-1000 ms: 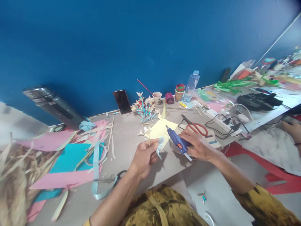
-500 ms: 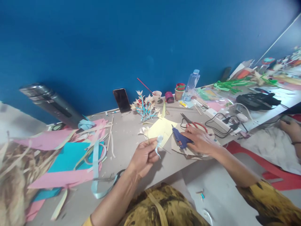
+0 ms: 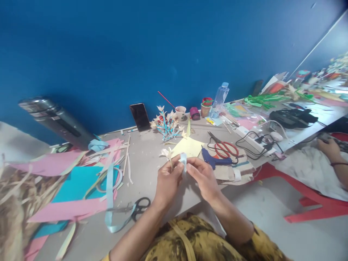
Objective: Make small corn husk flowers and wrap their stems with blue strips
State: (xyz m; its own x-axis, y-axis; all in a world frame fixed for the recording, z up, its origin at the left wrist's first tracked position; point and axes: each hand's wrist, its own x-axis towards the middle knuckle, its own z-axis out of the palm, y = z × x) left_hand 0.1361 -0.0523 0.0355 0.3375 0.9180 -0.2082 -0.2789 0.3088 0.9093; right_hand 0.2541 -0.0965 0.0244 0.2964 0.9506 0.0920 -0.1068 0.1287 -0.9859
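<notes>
A small light blue ribbon piece (image 3: 183,162) stands between my two hands, near the table's front edge. My left hand (image 3: 170,177) pinches it from the left, and a white flower (image 3: 166,153) on a thin stem pokes up by those fingers. From the right, my right hand (image 3: 202,177) presses its thumb and fingertips on the same ribbon. The blue glue gun (image 3: 213,158) lies on cardboard pieces to the right, beside red-handled scissors (image 3: 225,149). Behind my hands is a pale yellow sheet (image 3: 189,145).
Black-handled scissors (image 3: 141,206) and a loop of blue ribbon (image 3: 109,203) lie to the left, near coloured paper (image 3: 78,183). Flowers (image 3: 166,125), a phone (image 3: 140,116) and a bottle (image 3: 220,99) stand at the back. Another person's hand (image 3: 328,148) shows at far right.
My right hand has let go of the glue gun and moved left to the ribbon. The glue gun now lies on the cardboard, turned.
</notes>
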